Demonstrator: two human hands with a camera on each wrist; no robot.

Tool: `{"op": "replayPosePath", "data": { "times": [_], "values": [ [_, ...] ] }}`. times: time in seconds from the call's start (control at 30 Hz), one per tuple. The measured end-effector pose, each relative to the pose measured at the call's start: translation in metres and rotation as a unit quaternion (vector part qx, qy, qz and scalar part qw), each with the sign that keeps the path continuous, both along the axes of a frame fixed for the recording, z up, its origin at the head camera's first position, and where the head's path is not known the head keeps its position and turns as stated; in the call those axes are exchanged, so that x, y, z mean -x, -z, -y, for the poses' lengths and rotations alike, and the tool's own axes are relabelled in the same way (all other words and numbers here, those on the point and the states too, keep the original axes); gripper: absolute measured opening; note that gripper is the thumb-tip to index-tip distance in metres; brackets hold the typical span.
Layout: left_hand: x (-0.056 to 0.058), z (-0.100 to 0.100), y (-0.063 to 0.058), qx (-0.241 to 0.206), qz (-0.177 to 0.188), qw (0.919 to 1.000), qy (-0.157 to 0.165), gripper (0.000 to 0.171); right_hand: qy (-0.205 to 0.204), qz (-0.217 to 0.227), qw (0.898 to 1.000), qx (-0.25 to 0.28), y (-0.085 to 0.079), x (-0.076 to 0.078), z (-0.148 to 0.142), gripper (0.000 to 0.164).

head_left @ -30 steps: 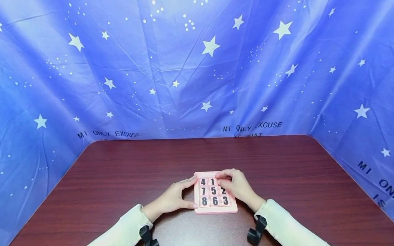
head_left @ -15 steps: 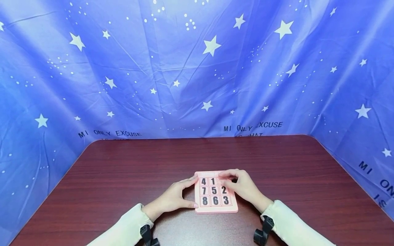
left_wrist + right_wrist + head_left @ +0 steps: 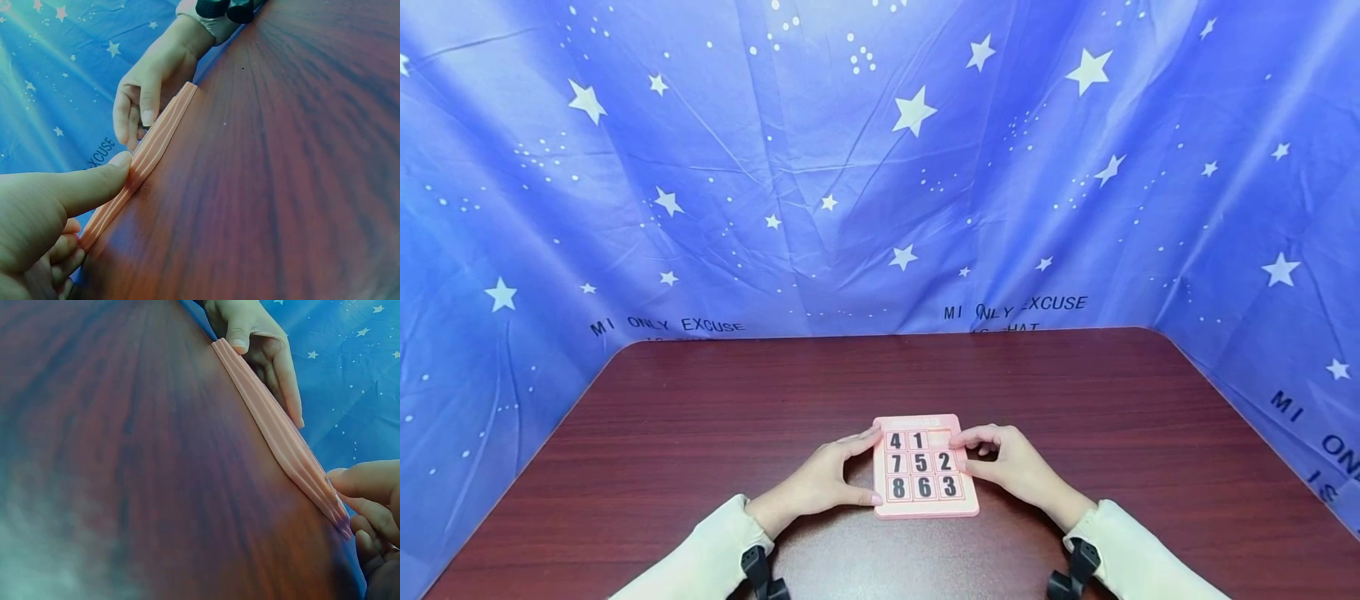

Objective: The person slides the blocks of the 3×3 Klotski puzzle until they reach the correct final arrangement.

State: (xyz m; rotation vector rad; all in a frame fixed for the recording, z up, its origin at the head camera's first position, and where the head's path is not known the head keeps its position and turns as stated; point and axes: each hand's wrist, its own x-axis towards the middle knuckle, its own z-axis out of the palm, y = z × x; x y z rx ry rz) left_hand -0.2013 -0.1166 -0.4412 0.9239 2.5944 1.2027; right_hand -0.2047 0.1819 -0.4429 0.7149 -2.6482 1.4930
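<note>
A pink number slide puzzle [image 3: 925,510] lies flat on the table in front of me. Its tiles read 4 and 1 in the top row, 7, 5, 2 in the middle and 8, 6, 3 at the bottom; the top right slot is bare. My left hand [image 3: 826,479] holds the puzzle's left side, thumb at the near corner and fingers along the far part. My right hand [image 3: 1018,462] is at the right edge with loosely bent fingers, index tip beside the bare slot and thumb near the 2 tile. In the left wrist view the puzzle's ridged side [image 3: 147,156] shows.
The dark red wood-grain table [image 3: 737,400] reaches back to a blue curtain [image 3: 820,150] with white stars and lettering, which also hangs at both sides. Each wrist carries a black camera mount, such as the right one [image 3: 1078,567].
My right hand has drawn back to the right from over the top right slot to the puzzle's right edge, uncovering that slot and the 2 tile. My left hand stays put.
</note>
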Motion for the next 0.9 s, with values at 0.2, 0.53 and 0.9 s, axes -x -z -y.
{"op": "replayPosePath", "data": {
  "times": [0.2,0.53,0.9],
  "values": [
    [-0.0003,0.0002,-0.0006,-0.002,0.002,1.0000,0.001,0.088,-0.014,-0.013,1.000,-0.010,0.0014,-0.0007,-0.0016,0.021],
    [-0.0015,0.0012,-0.0026,-0.006,0.004,1.0000,-0.001,0.087,-0.016,-0.036,0.999,-0.010,-0.0005,-0.0011,0.0006,0.020],
    [-0.0005,0.0008,-0.0007,-0.008,0.009,0.9999,0.003,0.088,0.003,-0.038,0.999,-0.011,0.0012,0.0037,0.0031,0.022]
  ]
}}
